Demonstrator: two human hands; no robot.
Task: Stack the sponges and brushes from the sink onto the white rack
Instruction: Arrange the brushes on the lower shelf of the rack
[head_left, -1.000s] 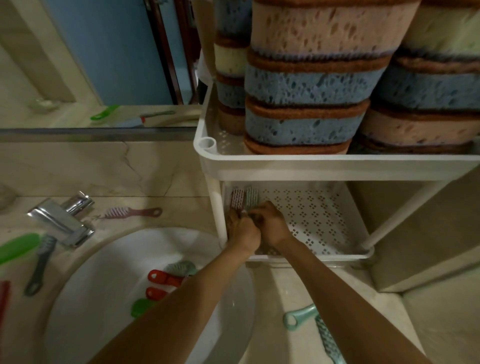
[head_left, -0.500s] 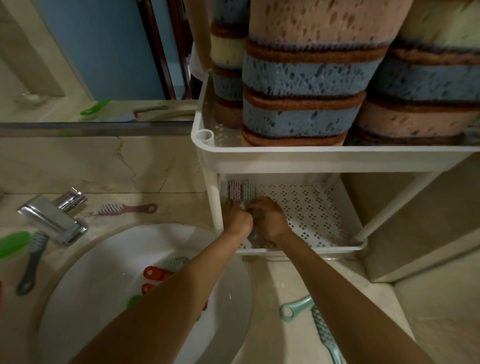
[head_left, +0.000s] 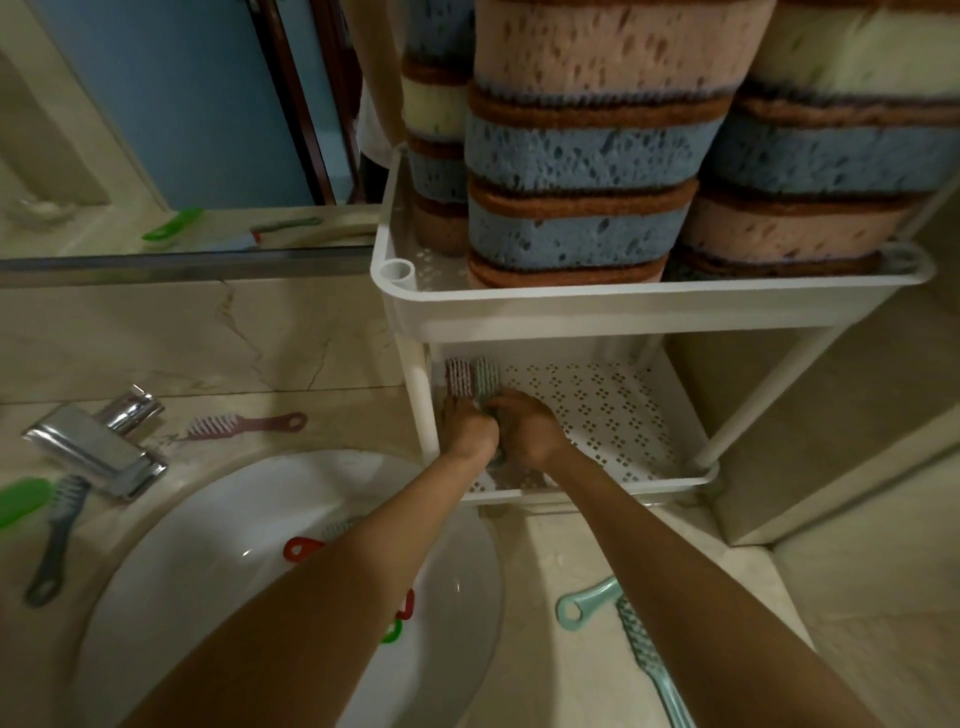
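Both hands are inside the lower tier of the white rack (head_left: 675, 475), at its left front corner. Left hand (head_left: 467, 428) and right hand (head_left: 527, 431) sit side by side, nearly touching, knuckles up, fingers curled down over the handles of two brushes. Pink brush (head_left: 458, 375) bristle head pokes out just beyond the left fingertips; teal-grey brush (head_left: 487, 376) head just beyond the right fingertips, the two heads lying parallel and touching on the perforated shelf. Grip looks closed on the handles, though the handles themselves are hidden under the hands, so probably grasping, not certain.

Upper tier holds stacked sponges (head_left: 582, 156), striped blue, pink and brown, packed edge to edge, well above the fingers.

Sink (head_left: 208, 571) lies back of the left wrist, under the left forearm. In it: a red-handled brush (head_left: 298, 548) partly covered by the forearm, plus red and green bits near the forearm's underside.

On the counter: a teal brush (head_left: 631, 636) beside the right forearm, a pink brush by the faucet (head_left: 244, 423), a grey brush (head_left: 54, 540) and a green object (head_left: 21, 501) far left of the left hand. Chrome faucet (head_left: 98, 447) left of the rack.
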